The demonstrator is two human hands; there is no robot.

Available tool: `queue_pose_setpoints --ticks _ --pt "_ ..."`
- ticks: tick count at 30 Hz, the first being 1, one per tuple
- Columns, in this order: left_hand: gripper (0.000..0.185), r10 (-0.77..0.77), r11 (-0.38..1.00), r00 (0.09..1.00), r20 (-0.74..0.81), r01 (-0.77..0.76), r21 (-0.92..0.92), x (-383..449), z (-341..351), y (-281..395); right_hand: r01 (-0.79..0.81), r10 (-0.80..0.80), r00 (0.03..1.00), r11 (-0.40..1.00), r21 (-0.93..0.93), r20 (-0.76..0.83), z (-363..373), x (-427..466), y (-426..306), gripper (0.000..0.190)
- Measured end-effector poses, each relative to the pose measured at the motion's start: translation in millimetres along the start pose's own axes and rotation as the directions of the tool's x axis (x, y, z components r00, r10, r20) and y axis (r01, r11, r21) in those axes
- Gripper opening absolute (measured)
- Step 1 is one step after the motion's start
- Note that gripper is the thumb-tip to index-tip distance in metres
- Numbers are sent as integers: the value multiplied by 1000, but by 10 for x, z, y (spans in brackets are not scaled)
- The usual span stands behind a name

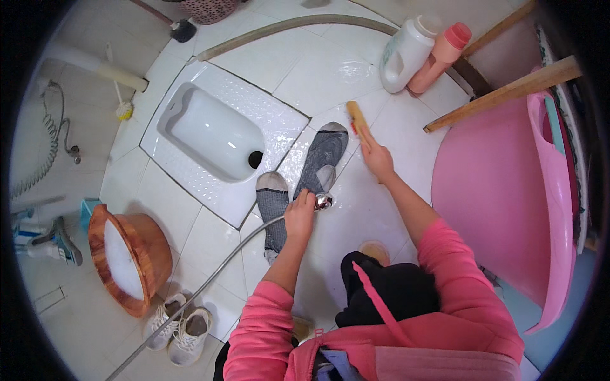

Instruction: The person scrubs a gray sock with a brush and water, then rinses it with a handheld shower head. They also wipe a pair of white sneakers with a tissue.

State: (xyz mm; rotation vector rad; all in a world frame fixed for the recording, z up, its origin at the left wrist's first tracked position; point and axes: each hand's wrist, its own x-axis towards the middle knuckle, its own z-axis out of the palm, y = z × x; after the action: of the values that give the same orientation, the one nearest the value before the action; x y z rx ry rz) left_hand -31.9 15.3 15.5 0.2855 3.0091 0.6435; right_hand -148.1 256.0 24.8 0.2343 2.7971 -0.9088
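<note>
My left hand grips a chrome spray head fed by a grey flexible hose. In my right hand is a wooden-backed scrub brush; its red bristles face left. Two dark grey socks with pale toes and heels lie flat on wet white tile. The right-hand sock is just left of the brush, and the spray head is near its lower end. The other sock lies left of my left hand, which hides part of its edge.
A white squat toilet is set in the floor at upper left. Two detergent bottles, white and pink, stand at upper right. A large pink tub rests at right. A brown basin holds suds beside white shoes.
</note>
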Motion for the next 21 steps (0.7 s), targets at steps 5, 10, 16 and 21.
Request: queue_pose_setpoints --ticks 5,10,16,21 --pt "25 -200 934 979 39 202 -296 231 -236 104 -212 147 973 874 436 178 -7 -386 -176 60" --pt "31 -387 555 893 229 424 -716 349 -269 95 -278 193 960 748 603 204 -23 -580 -195 61" --pt "48 -612 7 680 405 516 -857 101 -45 -143 -36 2 996 918 394 84 182 -677 -149 60" --pt "42 -720 186 583 377 684 -705 -149 -17 -241 398 -406 880 914 85 246 330 -764 -182 59"
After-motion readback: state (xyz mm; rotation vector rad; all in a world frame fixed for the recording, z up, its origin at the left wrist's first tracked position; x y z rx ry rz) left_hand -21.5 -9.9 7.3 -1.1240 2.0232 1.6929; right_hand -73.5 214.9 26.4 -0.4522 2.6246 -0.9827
